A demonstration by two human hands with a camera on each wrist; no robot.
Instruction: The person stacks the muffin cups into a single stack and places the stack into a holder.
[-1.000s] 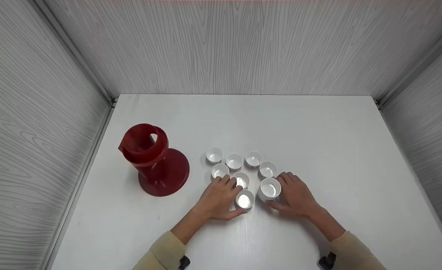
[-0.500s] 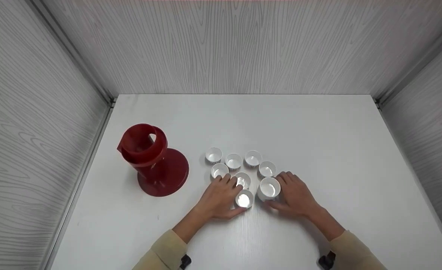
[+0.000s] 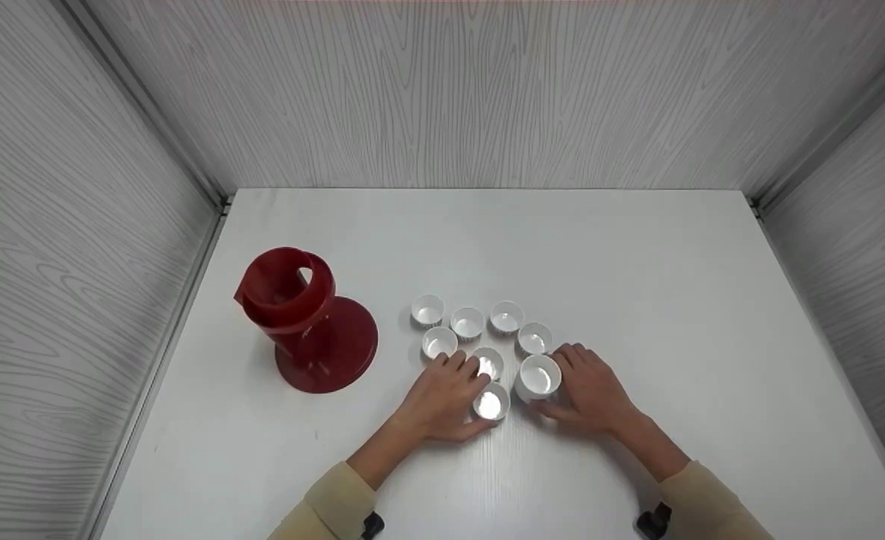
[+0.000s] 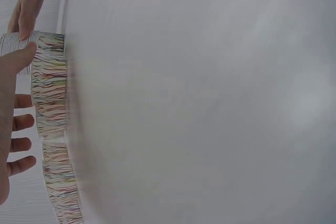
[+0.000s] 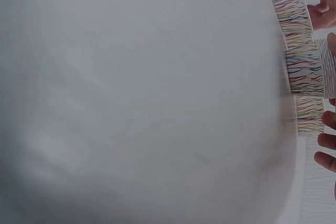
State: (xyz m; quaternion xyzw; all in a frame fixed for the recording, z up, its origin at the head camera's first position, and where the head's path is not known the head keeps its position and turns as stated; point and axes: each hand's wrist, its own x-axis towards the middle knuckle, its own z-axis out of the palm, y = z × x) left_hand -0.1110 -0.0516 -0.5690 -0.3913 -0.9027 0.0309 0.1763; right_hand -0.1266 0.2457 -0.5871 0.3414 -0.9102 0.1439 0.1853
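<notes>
Several small white paper baking cups with thin coloured stripes outside stand upright, mouths up, on the white table. In the head view my left hand [image 3: 446, 397] pinches the nearest baking cup [image 3: 491, 401] between thumb and index finger. Its other fingertips lie by two more cups, a left one [image 3: 439, 343] and a middle one [image 3: 489, 362]. My right hand [image 3: 592, 390] holds a taller stack of baking cups [image 3: 538, 376] between thumb and fingers; the layered rims of this stack [image 5: 307, 72] show in the right wrist view. The two hands are a short gap apart.
Beyond the hands stand four-side neighbours: a far-left cup [image 3: 427, 310], a far-right cup [image 3: 506, 317] and others between. A dark red plastic stand [image 3: 326, 352] with a round base and open, funnel-like top [image 3: 285, 289] is at left. Wood-grain panels [image 3: 442, 97] enclose the table.
My left hand has shifted slightly right and toward me with the nearest cup. The middle cup behind it has also slid a little right. My right hand and its stack stay nearly still.
</notes>
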